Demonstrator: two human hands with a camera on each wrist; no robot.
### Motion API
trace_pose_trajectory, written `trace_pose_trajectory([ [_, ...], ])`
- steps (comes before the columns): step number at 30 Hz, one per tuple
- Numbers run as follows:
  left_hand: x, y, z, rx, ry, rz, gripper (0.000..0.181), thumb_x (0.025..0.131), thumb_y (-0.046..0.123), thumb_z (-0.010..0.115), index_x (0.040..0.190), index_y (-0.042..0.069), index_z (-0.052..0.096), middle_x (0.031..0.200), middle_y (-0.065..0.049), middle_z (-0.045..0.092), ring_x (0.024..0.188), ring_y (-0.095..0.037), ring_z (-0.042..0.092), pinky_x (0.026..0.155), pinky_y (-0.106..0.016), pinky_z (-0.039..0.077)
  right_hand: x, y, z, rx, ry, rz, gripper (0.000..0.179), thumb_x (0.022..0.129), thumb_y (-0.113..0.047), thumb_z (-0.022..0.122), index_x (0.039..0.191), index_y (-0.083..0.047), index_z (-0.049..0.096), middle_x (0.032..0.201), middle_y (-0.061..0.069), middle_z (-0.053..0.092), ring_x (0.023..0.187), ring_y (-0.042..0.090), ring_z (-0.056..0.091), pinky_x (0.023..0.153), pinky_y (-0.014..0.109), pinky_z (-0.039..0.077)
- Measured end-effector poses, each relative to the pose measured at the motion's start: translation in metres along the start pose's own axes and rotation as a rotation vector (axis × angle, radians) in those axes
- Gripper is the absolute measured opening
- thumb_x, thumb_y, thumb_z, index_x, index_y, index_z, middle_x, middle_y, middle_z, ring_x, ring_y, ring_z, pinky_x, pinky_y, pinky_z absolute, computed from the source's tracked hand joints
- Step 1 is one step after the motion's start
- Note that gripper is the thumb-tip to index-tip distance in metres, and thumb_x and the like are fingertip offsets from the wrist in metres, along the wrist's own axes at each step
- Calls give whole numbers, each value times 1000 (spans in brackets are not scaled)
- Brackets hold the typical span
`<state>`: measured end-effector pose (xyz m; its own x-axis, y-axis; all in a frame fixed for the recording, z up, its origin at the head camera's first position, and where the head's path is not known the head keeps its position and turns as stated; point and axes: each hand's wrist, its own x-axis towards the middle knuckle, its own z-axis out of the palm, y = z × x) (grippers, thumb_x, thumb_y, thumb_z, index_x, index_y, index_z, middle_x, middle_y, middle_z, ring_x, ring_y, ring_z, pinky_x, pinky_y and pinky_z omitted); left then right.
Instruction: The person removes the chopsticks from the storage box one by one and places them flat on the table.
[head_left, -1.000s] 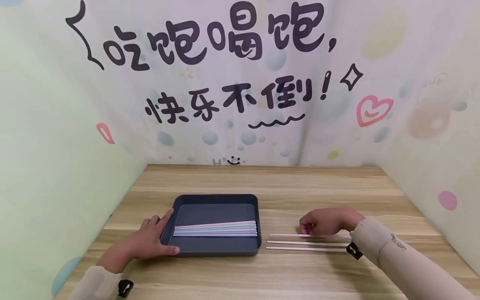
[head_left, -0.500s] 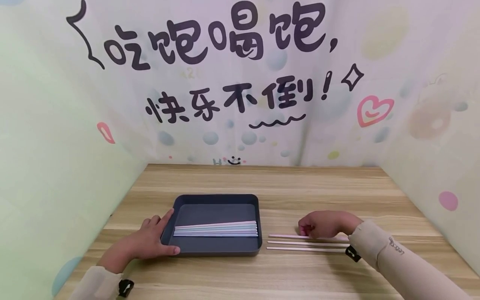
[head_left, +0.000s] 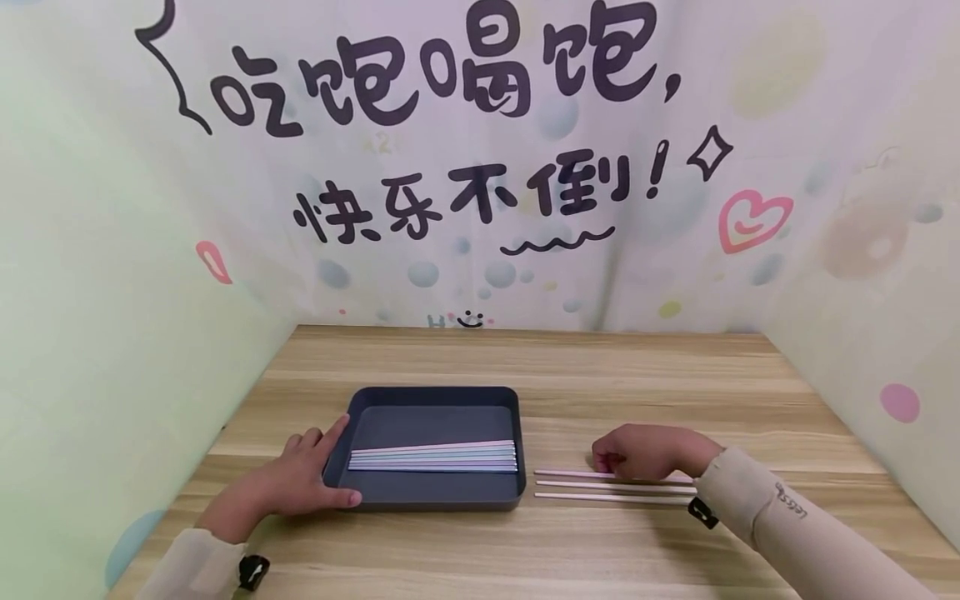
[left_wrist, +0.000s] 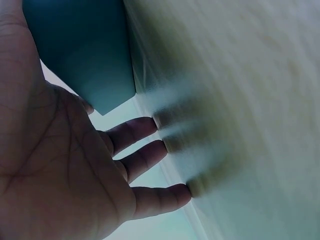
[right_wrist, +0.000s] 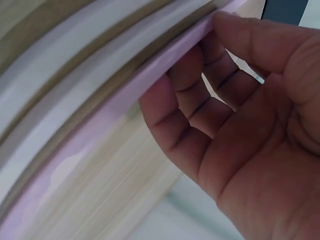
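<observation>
In the head view a dark grey-blue tray [head_left: 435, 492] holds several pale pastel chopsticks [head_left: 435, 457] lying side by side. My left hand [head_left: 296, 479] rests at the tray's left end, thumb at the front corner and index finger along the side. Its other fingertips touch the table in the left wrist view. Right of the tray lie three chopsticks, roughly parallel. My right hand [head_left: 645, 450] pinches the farthest, a pink chopstick [right_wrist: 117, 100], between thumb and curled fingers. Two whitish chopsticks [head_left: 577, 484] lie nearer me, their right ends hidden behind the wrist.
All of this stands on a wood-grain table [head_left: 465, 550]. A printed curtain [head_left: 420, 175] with large dark lettering closes off the back, and pale walls [head_left: 97, 275] flank both sides. The tray's right wall stands just left of the loose chopsticks' ends.
My right hand has shifted slightly left, and the pink chopstick has slid left with it, its left end now about level with the other two. My left hand and the tray stay in place.
</observation>
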<state>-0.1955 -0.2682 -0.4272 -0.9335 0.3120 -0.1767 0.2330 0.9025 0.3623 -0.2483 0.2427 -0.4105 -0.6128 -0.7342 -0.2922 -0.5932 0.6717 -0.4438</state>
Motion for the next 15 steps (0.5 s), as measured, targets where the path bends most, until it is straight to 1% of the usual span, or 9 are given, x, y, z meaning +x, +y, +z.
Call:
trace_pose_trajectory([
  [7,-1,0,0,-2,0,3,120,75,66,75,157,2,16,129,-28,42,113,-43,40,87,-59,43,0,-3,0,-7,20,-3,24,83,7,54,82,-16,58,67,-13,41,64,1,42,64,25,38],
  [15,-1,1,-1,-9,-3,15,118,76,63,76,156,1,16,128,-29,42,111,-43,40,87,-58,43,-1,-4,0,2,20,4,24,83,8,55,83,-16,58,68,-13,43,64,2,43,64,25,38],
])
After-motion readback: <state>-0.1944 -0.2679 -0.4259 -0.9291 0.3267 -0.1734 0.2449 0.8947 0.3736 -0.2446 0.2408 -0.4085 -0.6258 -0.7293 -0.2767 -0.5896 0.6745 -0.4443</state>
